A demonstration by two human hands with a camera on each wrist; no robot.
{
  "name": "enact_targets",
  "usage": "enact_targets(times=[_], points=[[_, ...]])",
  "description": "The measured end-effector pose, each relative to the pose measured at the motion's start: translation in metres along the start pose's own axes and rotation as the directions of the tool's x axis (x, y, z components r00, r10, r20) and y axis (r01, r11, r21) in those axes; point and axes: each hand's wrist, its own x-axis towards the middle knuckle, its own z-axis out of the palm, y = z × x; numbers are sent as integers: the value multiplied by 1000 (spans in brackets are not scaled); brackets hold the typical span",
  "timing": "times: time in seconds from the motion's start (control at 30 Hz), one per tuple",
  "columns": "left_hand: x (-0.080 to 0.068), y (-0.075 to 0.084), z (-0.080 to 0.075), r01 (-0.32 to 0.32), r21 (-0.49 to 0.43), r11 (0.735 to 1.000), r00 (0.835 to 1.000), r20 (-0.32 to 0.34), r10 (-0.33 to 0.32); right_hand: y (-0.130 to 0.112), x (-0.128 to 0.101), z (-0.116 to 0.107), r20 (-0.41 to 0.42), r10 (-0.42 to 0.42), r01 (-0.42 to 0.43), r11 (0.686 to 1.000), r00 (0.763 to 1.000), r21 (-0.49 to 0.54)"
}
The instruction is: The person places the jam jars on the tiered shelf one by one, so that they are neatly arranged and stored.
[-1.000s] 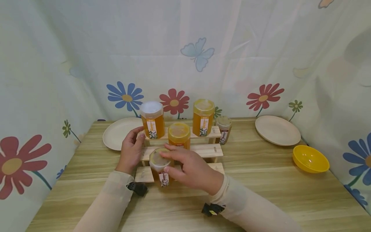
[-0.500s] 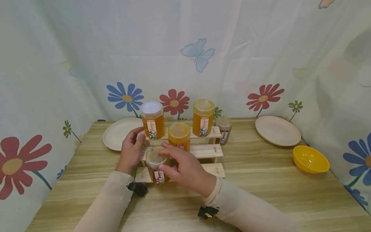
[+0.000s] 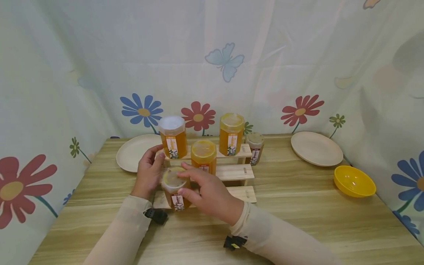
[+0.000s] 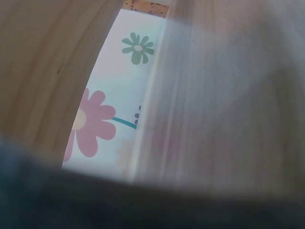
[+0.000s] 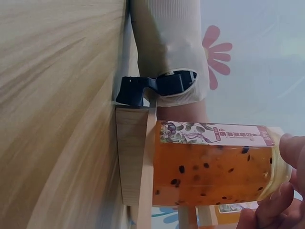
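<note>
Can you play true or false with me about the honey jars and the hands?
1. The right hand holds the small jar by its lid end. True.
2. The small jar stands on the top step of the wooden rack. False: it is at the lowest step.
3. The yellow bowl sits on the left plate. False: it is on the table, at the right.
4. The left hand is at the rack's left end. True.
5. Two tall jars stand on the top step. True.
</note>
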Motion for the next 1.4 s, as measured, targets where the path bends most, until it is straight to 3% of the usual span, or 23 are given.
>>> enact_targets(times=[0.5, 0.77, 0.93, 1.13, 1.27, 1.4], points=[[1, 1, 0, 10, -9, 1000, 1000, 10, -10, 0, 2, 7, -80, -7, 8, 1000, 997, 10], [1, 1, -2, 29, -9, 1000, 1000, 8, -29, 2, 3, 12, -148, -42, 37, 999, 988, -33], [1, -1, -1, 31, 7, 999, 1000, 1, -31, 2, 2, 10, -116, -39, 36, 999, 992, -33], [0, 1, -1, 53, 7, 999, 999, 9, -53, -11, -3, -3, -118, -22, 15, 998, 993, -56], [0, 2, 0, 57, 0, 998, 998, 16, -57, -23, -9, -21, -207, -45, 45, 999, 977, -3], [0, 3, -1, 59, -6, 998, 998, 20, -59, -29, -14, -49, -327, -78, 92, 995, 942, 28]])
